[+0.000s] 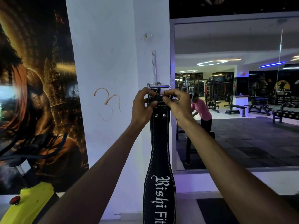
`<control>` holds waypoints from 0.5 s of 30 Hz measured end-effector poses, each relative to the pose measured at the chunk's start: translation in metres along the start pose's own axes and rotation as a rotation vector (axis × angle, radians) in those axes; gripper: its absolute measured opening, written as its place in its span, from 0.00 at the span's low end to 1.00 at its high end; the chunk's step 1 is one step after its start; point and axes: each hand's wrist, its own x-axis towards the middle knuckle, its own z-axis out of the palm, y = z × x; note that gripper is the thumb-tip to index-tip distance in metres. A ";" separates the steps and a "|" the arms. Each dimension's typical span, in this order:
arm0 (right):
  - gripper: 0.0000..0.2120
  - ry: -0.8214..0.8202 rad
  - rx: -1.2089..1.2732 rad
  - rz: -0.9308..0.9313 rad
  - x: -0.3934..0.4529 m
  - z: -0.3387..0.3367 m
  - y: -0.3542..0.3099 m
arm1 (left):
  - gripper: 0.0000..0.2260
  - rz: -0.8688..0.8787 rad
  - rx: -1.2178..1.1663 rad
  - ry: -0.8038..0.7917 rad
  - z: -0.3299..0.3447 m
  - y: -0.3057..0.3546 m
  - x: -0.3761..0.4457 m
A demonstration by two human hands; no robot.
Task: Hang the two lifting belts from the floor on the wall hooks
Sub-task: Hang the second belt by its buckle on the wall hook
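Note:
A black lifting belt (159, 159) with white lettering hangs straight down against the white pillar (105, 62). Its metal buckle (159, 88) is at the top, just below a white hook strip (154, 65) fixed to the pillar. My left hand (142, 105) pinches the belt's top at the buckle's left side. On the buckle's right side, my right hand (177, 104) grips the same end. A second buckle frame shows right behind the first; whether it belongs to another belt I cannot tell. Whether the buckle rests on a hook is hidden by my fingers.
A large wall mirror (234, 94) to the right of the pillar reflects the gym floor, benches and a person in a pink shirt. A dark poster (37, 86) covers the wall on the left. A yellow exercise bike (29, 202) stands at lower left.

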 end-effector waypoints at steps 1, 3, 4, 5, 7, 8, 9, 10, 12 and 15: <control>0.12 0.006 0.006 0.002 0.000 0.000 0.001 | 0.11 -0.004 0.001 0.005 0.001 -0.001 0.000; 0.12 0.021 0.019 0.004 0.001 -0.001 0.002 | 0.12 -0.002 -0.009 0.014 0.003 -0.001 0.001; 0.11 0.025 0.026 0.004 0.001 -0.001 0.002 | 0.12 0.003 -0.020 0.019 0.003 -0.001 0.001; 0.10 0.024 0.029 0.000 0.000 -0.002 0.002 | 0.13 0.008 -0.034 0.024 0.002 -0.001 0.001; 0.09 0.005 0.024 -0.018 0.000 -0.004 0.002 | 0.16 -0.008 -0.075 0.037 0.001 0.000 0.003; 0.09 -0.009 0.016 -0.027 0.000 -0.005 0.002 | 0.17 -0.024 -0.097 0.046 0.001 0.001 0.004; 0.10 -0.023 0.001 -0.032 0.001 -0.006 0.003 | 0.18 -0.041 -0.115 0.053 0.001 0.001 0.005; 0.11 -0.032 -0.025 -0.038 0.001 -0.007 0.003 | 0.19 -0.055 -0.130 0.058 0.001 0.001 0.006; 0.13 -0.020 -0.111 -0.075 0.002 -0.006 0.005 | 0.17 -0.058 -0.142 0.058 0.002 0.000 0.007; 0.12 0.026 -0.244 -0.153 0.003 -0.004 0.006 | 0.13 -0.095 -0.171 0.076 0.004 -0.004 0.007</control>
